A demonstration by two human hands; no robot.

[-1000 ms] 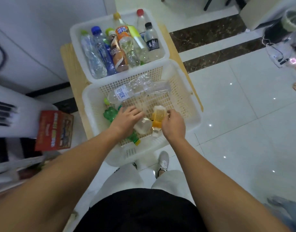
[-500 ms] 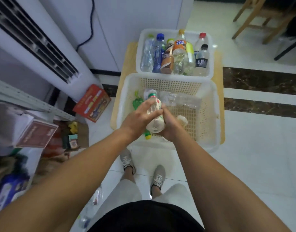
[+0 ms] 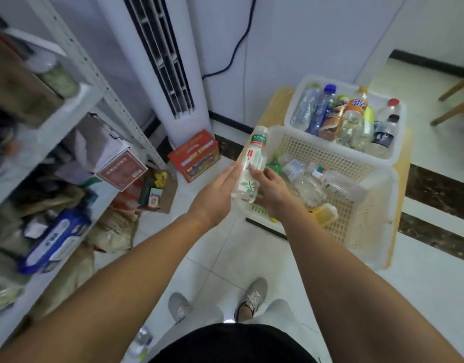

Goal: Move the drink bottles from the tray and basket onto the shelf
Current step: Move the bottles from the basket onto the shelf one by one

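clear plastic with a green cap, the bottle (image 3: pixel 250 166) sits in a two-hand grip: the left hand (image 3: pixel 216 191) holds it from one side, and the right hand (image 3: pixel 274 189) curls its fingers round the lower part from the other side. it is up in the air, almost upright, over the near left corner of the basket (image 3: pixel 369 239). a few bottles (image 3: pixel 307 184) lie in the basket, and the tray (image 3: pixel 398 142) behind it looks packed. both sit on the table (image 3: pixel 275 108). the shelf (image 3: pixel 76 100) on the left holds boxes (image 3: pixel 113 158), but it is too blurry to tell if any drinks are there. most of the job looks left to do.
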